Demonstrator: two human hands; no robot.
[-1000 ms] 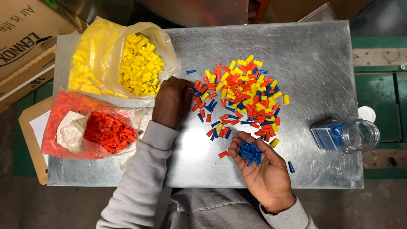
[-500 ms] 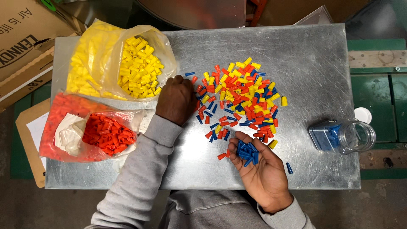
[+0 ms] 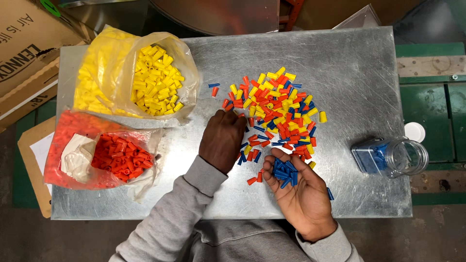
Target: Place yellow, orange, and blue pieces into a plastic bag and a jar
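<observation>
1. Landmark: a mixed pile of red, yellow and blue wire caps (image 3: 276, 109) lies spread on the metal table top (image 3: 349, 63). All positions below are given relative to this pile.
2. Left hand (image 3: 223, 138): palm down at the pile's near-left edge, fingers curled together, fingertips at the caps on that margin. Whether a cap is pinched beneath cannot be told; the back of the hand hides the fingertips.
3. Right hand (image 3: 303, 194): directly below the pile, palm up and cupped, fingers loosely apart. A small heap of blue caps (image 3: 285, 172) rests in the palm near the fingers.
4. Loose strays: a red cap (image 3: 251, 181) lies just left of the right hand's fingers; one blue cap (image 3: 330, 194) lies beside that hand's outer edge.
5. Left of the pile, far side: an open clear bag of yellow caps (image 3: 155, 85).
6. Left of the pile, near side: a bag of red caps (image 3: 119, 155), well apart from the pile.
7. Right of the pile: a clear jar (image 3: 391, 156) lying on its side, blue caps inside; a white lid (image 3: 414, 131) sits just beyond it.
</observation>
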